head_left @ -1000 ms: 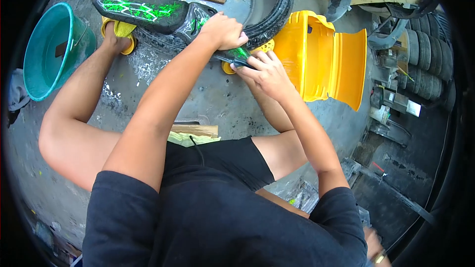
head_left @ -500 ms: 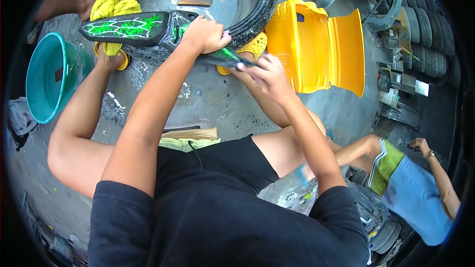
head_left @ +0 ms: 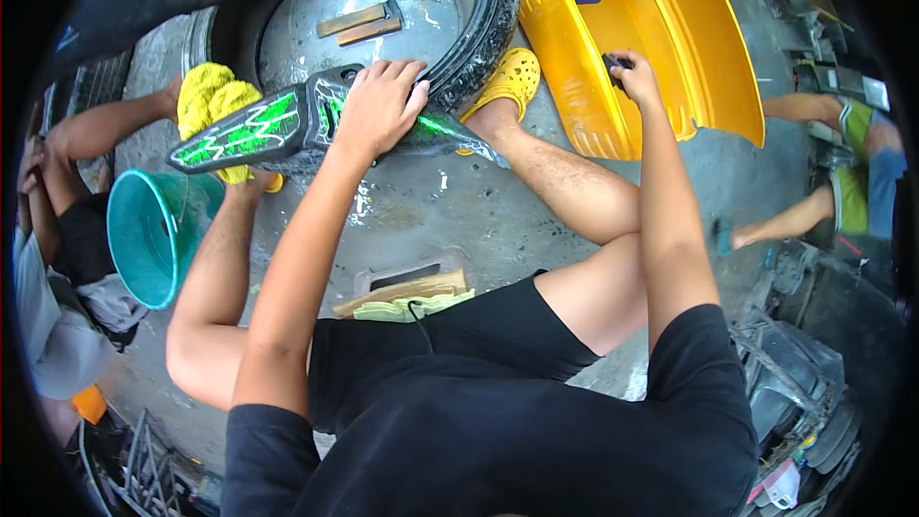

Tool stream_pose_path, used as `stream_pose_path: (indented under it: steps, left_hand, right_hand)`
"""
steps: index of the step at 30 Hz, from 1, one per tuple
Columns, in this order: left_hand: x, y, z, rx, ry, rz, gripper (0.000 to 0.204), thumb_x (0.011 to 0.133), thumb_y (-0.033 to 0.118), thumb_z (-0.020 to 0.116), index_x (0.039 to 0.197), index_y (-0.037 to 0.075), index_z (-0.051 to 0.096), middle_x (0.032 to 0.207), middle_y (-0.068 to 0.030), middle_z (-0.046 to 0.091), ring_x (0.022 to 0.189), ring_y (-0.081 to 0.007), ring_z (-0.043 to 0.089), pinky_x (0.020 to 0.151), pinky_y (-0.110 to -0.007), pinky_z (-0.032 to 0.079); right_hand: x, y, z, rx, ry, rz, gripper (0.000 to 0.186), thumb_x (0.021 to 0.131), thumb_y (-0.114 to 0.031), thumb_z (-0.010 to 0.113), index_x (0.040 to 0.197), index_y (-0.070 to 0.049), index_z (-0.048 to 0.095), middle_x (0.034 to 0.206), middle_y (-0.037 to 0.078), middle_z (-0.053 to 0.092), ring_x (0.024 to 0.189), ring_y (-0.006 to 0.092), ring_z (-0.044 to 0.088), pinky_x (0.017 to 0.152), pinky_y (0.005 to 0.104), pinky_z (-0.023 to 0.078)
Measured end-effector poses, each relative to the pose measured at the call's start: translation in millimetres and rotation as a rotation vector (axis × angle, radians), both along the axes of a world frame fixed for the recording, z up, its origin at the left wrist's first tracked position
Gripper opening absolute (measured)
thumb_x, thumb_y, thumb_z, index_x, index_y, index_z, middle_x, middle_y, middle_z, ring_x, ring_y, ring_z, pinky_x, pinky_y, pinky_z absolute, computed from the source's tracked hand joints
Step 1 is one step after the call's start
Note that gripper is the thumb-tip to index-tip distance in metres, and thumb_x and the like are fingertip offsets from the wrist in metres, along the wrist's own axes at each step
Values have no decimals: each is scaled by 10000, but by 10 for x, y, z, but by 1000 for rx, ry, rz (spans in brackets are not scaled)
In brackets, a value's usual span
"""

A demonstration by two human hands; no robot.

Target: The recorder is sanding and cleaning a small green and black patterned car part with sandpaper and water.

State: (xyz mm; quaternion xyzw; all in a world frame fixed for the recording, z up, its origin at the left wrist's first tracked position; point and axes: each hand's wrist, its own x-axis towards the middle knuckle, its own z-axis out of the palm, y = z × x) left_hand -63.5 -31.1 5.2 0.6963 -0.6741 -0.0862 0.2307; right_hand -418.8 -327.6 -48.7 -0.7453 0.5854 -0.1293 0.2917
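A long black plastic panel with green and white graphics, like a motorcycle fairing piece, lies across the near rim of a large tyre. My left hand lies over the panel's middle, its fingers curled over the far edge. Over the opening of a yellow plastic container, my right hand is closed round a small black object whose kind I cannot make out. A yellow cloth sits beyond the panel's left part and also shows below it.
A teal bucket stands at the left. Two narrow wooden-looking strips lie inside the tyre. Cardboard and pale green cloth are on the floor between my legs. Other people are at the left and right edges, with metal parts at the lower right.
My right hand has left the panel's right end and moved right, over the yellow container. My left hand stays on the panel. The view has shifted, and a dark curved shape appears at upper left.
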Motion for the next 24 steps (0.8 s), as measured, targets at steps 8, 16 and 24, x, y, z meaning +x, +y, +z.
stream_pose_path:
  steps: [8, 16, 24]
  left_hand:
    - [-671, 423, 204, 70, 52, 72, 467, 961, 349, 496, 1292, 21, 526, 1382, -172, 490, 1351, -334, 381, 1143, -485, 233]
    - [-1011, 457, 543, 17, 234, -259, 332, 902, 169, 562, 1204, 34, 584, 1271, -145, 577, 1256, -304, 494, 1077, -433, 358]
    - [-249, 324, 193, 141, -110, -245, 293, 933, 260, 520, 994, 15, 669, 1090, -172, 630, 1054, -359, 559, 962, -455, 402]
  right_hand:
    - [-335, 167, -772, 808, -704, -345, 403, 843, -18, 648, 1243, -44, 606, 1174, 114, 649, 989, 209, 641, 912, 330, 507]
    - [183, 467, 1471, 643, -409, 377, 488, 733, -98, 717, 1209, -35, 627, 1175, 106, 630, 1064, 203, 612, 934, 289, 481]
    - [1700, 2184, 1842, -1, -64, 676, 311, 785, -65, 646, 1095, -41, 656, 1049, 183, 674, 1016, 357, 627, 918, 421, 484]
